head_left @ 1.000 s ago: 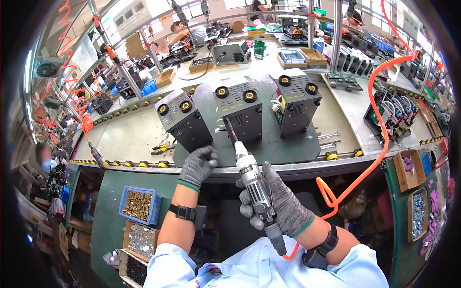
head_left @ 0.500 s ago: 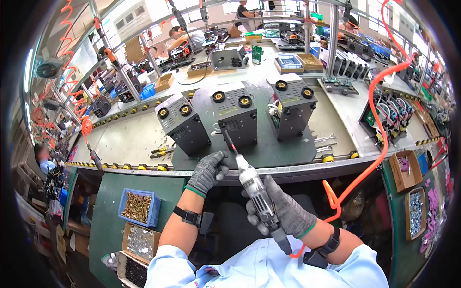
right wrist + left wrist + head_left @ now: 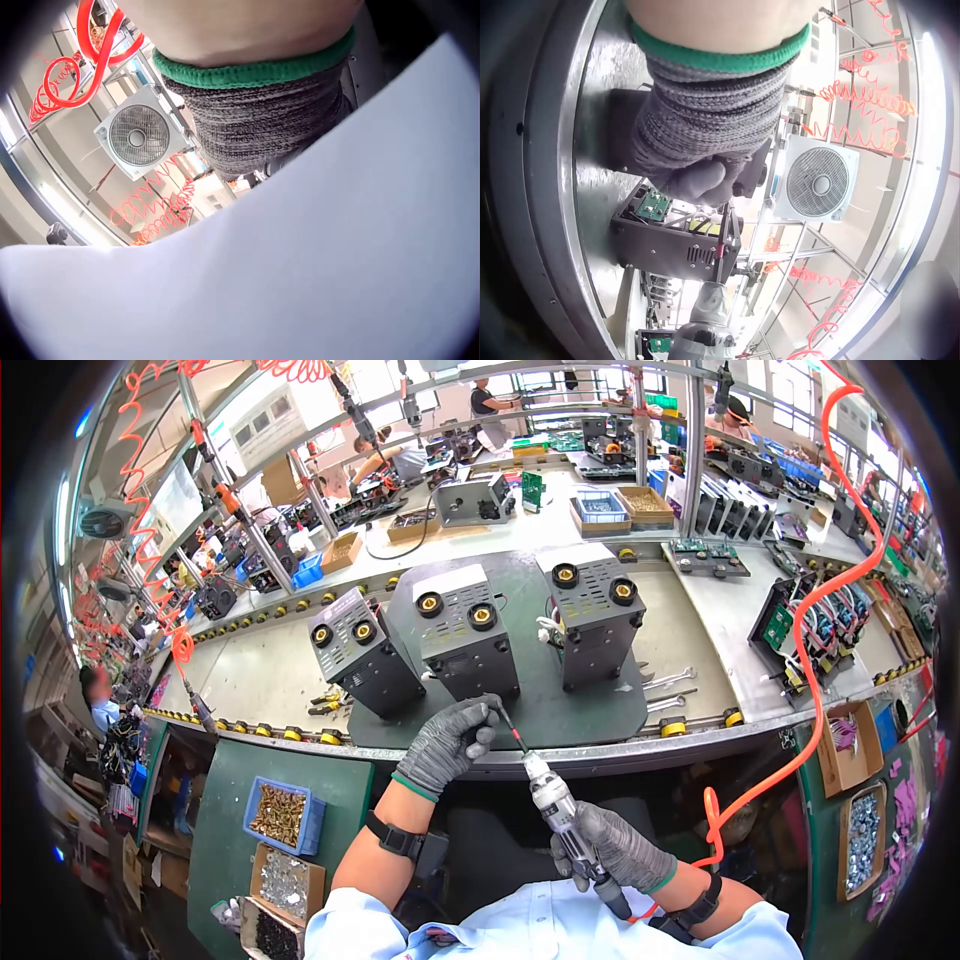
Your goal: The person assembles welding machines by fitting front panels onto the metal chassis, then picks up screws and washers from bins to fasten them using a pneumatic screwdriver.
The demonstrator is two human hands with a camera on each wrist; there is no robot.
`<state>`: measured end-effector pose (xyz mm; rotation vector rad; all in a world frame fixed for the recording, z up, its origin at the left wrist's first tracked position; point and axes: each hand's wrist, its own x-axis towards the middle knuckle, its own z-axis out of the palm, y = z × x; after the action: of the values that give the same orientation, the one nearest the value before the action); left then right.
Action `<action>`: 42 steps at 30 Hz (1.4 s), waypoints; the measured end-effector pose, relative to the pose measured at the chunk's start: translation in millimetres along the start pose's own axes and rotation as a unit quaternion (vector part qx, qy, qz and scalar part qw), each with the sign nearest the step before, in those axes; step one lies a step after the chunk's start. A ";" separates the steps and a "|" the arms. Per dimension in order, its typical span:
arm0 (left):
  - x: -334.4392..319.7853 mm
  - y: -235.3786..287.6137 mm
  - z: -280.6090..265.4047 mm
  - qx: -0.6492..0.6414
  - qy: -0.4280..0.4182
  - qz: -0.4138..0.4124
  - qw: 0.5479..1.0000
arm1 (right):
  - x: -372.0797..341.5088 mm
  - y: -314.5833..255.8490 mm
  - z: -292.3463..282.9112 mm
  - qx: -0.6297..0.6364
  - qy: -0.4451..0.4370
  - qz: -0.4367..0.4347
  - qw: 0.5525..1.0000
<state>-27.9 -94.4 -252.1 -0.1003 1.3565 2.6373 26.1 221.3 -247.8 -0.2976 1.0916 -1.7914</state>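
My gloved right hand (image 3: pixel 625 847) grips a silver air screwdriver (image 3: pixel 562 815), its long bit (image 3: pixel 513 728) pointing up and away to the left. At the bit's tip are the curled fingertips of my gloved left hand (image 3: pixel 447 745); whether a small screw is between them I cannot tell. In the left wrist view the bit (image 3: pixel 720 259) rises toward the left hand (image 3: pixel 705 142). Beyond stand three dark metal box units: a left one (image 3: pixel 375 670), a middle one (image 3: pixel 470 660) and a right one (image 3: pixel 600 630), each with two brass-centred round sockets on top. Pale cloth hides most of the right wrist view.
A green board (image 3: pixel 590 720) lies under the units at the bench edge. Pliers (image 3: pixel 330 702) and wrenches (image 3: pixel 668 690) flank it. An orange hose (image 3: pixel 808 660) hangs at right. Lower left are a blue bin (image 3: pixel 310 822) of brass screws and cardboard boxes (image 3: pixel 300 875) of small parts.
The screwdriver and right hand have drawn back from the middle unit, down and to the right. My left hand has moved right, its fingertips now at the bit's tip.
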 end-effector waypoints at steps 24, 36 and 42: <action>-16.1 33.1 42.7 0.235 0.116 0.048 0.964 | 5.3 -20.5 -10.5 0.044 -0.044 0.118 0.991; 14.1 118.5 58.5 0.727 0.108 0.475 0.484 | 18.8 -20.7 30.4 0.068 0.041 -0.044 0.996; 66.7 132.8 66.1 0.779 0.163 0.414 0.441 | 31.4 -20.8 41.1 0.125 0.065 -0.050 0.989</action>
<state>-116.7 -108.2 -116.5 0.4099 3.8816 0.2791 23.5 175.3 -216.3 -0.0856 0.9422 -2.0370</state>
